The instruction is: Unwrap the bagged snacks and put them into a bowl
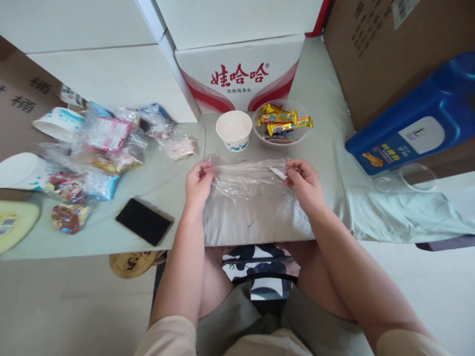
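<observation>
A clear, crinkled plastic bag [245, 173] is stretched between my two hands near the front of the table. My left hand [200, 180] is closed, thumb and fingers pinching the bag's left end. At the right end, my right hand [304, 183] pinches the plastic in the same way. A narrow white strip [277, 173] shows by my right fingertips; I cannot tell whether it is part of the bag. Just beyond the bag stand a white paper bowl [234, 127] and a clear plastic bowl [306, 131] holding yellow-wrapped snack sticks [278, 117].
Wrapped snack packets [111, 133] and tipped paper bowls [59, 123] pile up at left, with a black phone [144, 221] nearer. A white carton [237, 74] stands behind. At right are a large blue bottle [415, 118] and an upright clear cup [418, 178].
</observation>
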